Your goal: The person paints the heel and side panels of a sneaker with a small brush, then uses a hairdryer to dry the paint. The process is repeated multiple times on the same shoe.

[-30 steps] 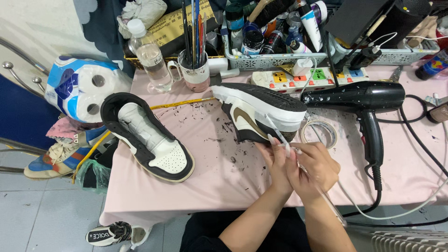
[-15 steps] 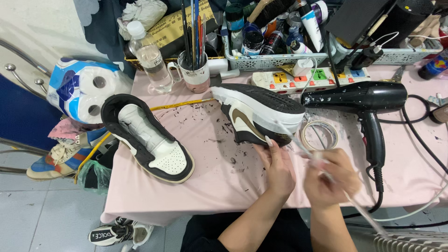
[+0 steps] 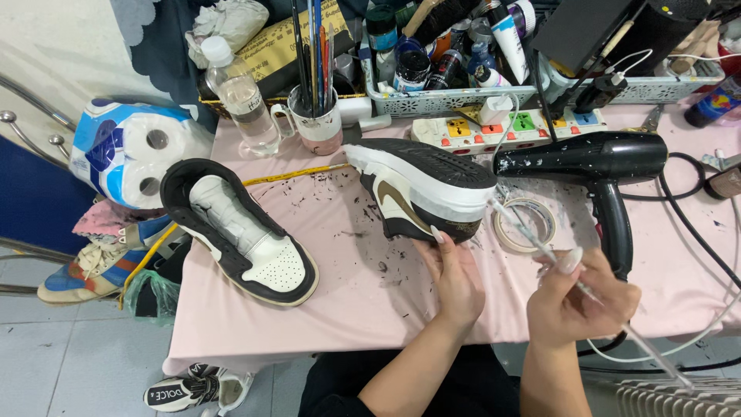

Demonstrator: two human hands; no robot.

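A black and white sneaker (image 3: 421, 189) lies on its side on the pink table (image 3: 340, 262), its sole turned up and wrapped in white tape. My left hand (image 3: 455, 270) rests against its heel end, fingertips touching the shoe. My right hand (image 3: 579, 297) is to the right of it and holds a thin clear-handled brush (image 3: 532, 239), whose tip points up-left towards the sneaker's heel. A second sneaker (image 3: 239, 232), black and white with paper stuffed inside, lies to the left on the table.
A black hair dryer (image 3: 594, 166) and a roll of masking tape (image 3: 525, 224) lie right of the shoe. Behind are a power strip (image 3: 509, 127), a mug of brushes (image 3: 316, 116), a water bottle (image 3: 239, 96) and baskets of paint bottles (image 3: 448, 62). Toilet rolls (image 3: 131, 154) sit at left.
My two hands were together at the sneaker's heel; my right hand has drawn away to the right with the brush. My left hand stays at the shoe.
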